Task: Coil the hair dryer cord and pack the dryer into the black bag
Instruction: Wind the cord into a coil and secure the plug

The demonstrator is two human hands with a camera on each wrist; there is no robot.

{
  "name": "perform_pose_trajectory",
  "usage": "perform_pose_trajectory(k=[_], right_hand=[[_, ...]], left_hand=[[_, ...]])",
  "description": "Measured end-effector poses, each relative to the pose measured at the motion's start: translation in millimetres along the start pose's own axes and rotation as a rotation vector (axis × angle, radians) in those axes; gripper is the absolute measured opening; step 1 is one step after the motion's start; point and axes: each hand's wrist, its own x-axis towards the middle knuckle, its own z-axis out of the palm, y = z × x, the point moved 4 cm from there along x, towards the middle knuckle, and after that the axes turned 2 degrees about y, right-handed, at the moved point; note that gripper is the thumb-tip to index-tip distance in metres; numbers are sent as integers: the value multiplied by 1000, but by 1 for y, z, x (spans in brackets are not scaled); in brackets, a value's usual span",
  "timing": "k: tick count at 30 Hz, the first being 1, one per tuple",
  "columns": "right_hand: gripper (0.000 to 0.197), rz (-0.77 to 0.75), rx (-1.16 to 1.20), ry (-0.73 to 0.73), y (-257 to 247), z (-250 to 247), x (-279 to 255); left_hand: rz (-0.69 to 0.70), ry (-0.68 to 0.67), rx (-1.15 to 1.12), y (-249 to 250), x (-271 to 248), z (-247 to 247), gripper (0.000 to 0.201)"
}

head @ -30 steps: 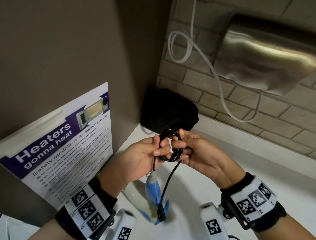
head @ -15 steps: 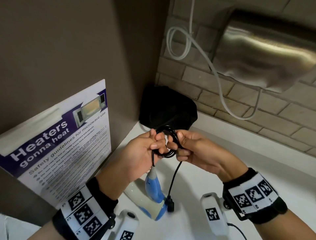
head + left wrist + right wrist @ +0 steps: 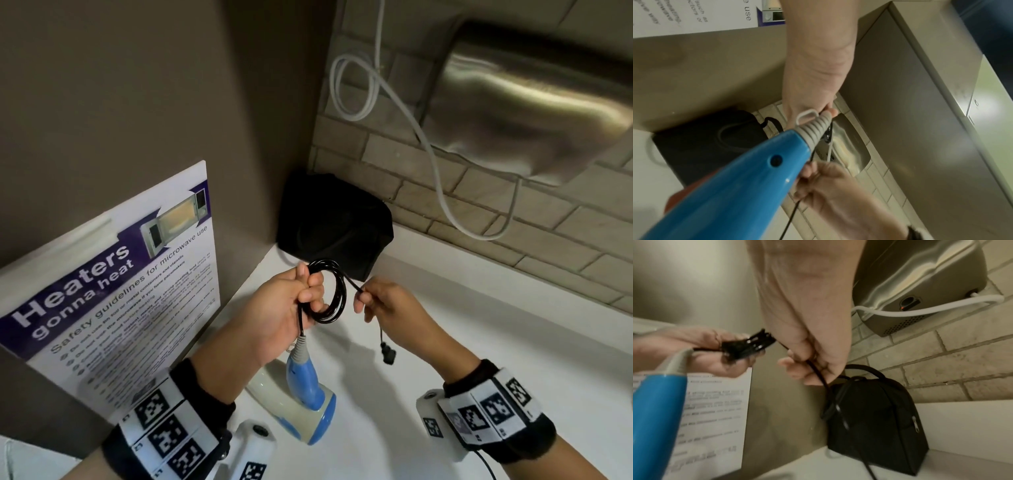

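Hanging handle-up from coiled cord (image 3: 329,291), hair dryer (image 3: 301,394), nozzle down-left.

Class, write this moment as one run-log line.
stage: coiling cord | left hand: grips coil | right hand: pinches cord tail, plug dangling | hair dryer: hanging from cord | black bag: untouched in corner

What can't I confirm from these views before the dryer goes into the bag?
- Black bag: its opening is not visible in any view; in the right wrist view the zipper is too blurred to read.
- Hair dryer nozzle: hidden behind the left wrist camera in the head view, cut off by the edge in the left wrist view.
- Coiled cord: loops overlap inside the left hand, so no count.
- Plug: too small; it dangles below the right hand.
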Motion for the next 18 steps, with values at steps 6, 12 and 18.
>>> perform_pose_trajectory(k=[6,12,18], right_hand=[[45,166,-234,-22,57,19,5],[31,319,-317,138,109,32,2],[29,428,527,99,69,33,3]], left_hand=[[-36,-13,-51,3,-3,1,34],[-58,-10,-38,4,0,-1,33],[-49,22,5,5,4,2,35]])
